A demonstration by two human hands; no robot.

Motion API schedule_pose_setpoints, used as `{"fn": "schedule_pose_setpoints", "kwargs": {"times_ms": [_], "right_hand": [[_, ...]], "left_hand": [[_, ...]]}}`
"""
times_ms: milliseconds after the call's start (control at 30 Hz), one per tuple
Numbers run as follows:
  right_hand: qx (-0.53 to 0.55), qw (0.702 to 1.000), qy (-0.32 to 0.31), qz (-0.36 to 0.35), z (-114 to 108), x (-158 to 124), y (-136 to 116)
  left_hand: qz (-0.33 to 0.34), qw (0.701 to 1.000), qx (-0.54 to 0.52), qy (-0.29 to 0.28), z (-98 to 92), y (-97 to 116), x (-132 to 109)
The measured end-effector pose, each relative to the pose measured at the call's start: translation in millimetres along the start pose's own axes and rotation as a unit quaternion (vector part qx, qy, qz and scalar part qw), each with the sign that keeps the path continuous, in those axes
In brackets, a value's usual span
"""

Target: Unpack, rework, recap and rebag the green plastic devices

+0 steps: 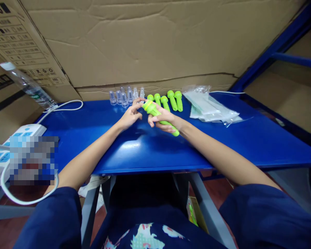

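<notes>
My right hand (pixel 163 121) is wrapped round a bright green plastic handle (pixel 152 110) and holds it slanted above the blue table (pixel 223 138). My left hand (pixel 130 116) pinches at the handle's upper end with its fingertips; what it pinches there is too small to make out. Just behind, several more green handles (pixel 172 100) lie side by side. Left of them stands a cluster of several small clear plastic caps (pixel 124 97).
Clear plastic bags (pixel 209 107) lie at the back right. A white power strip (pixel 18 138) with a cable sits at the left edge, with a plastic bottle (pixel 28 86) leaning behind it. Cardboard boxes (pixel 145 41) wall off the back. A blue rack frame (pixel 282 55) rises at right.
</notes>
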State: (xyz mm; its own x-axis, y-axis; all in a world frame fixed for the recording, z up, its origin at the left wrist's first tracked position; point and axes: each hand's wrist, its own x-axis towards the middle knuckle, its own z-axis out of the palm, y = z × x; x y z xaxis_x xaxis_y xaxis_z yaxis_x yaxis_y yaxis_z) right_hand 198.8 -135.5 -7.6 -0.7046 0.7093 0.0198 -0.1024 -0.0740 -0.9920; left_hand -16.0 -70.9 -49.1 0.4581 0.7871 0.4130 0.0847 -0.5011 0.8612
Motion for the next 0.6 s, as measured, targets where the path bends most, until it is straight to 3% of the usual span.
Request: {"fn": "schedule_pose_setpoints", "kwargs": {"times_ms": [100,167,267,333,467,533,600], "right_hand": [[0.024,0.993,-0.086,0.078,-15,2,2],[0.026,0.991,-0.098,0.085,-22,9,8],[-0.019,0.999,0.026,0.005,-24,21,19],[-0.099,0.985,0.134,-0.050,-23,27,25],[-0.321,0.885,0.305,-0.143,-23,28,27],[-0.363,0.861,0.316,-0.163,-25,26,26],[-0.327,0.891,0.276,-0.150,-27,25,26]], "left_hand": [[0.003,1.000,0.020,0.002,1.0,0,-1],[0.001,0.999,0.031,0.014,0.6,-5,-1],[-0.023,0.999,0.034,0.027,-1.3,-16,-1],[-0.035,0.998,0.044,0.035,-3.7,-23,0],[-0.028,0.992,0.099,0.067,-12.1,-29,2],[-0.007,0.989,0.133,0.069,-17.3,-24,2],[0.022,0.985,0.156,0.064,-21.7,-17,2]]}}
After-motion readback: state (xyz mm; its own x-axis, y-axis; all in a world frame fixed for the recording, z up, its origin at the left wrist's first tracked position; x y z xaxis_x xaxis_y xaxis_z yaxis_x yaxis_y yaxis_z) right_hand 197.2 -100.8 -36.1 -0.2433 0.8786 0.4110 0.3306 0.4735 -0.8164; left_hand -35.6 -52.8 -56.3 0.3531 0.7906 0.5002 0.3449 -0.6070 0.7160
